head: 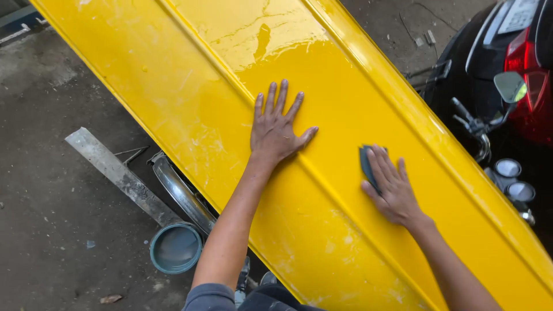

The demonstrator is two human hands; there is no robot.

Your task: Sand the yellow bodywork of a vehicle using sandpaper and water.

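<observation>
R hand [391, 187] flat, pinning grey sanding pad [366, 163] on wet yellow panel [173, 86]; L hand [275, 128] splayed, holding nothing, just bracing. Best w/ even pressure, strokes along the ridge.

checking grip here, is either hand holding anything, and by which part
Right hand presses a dark sanding pad flat under its fingers onto the yellow panel. Left hand holds nothing.
</observation>
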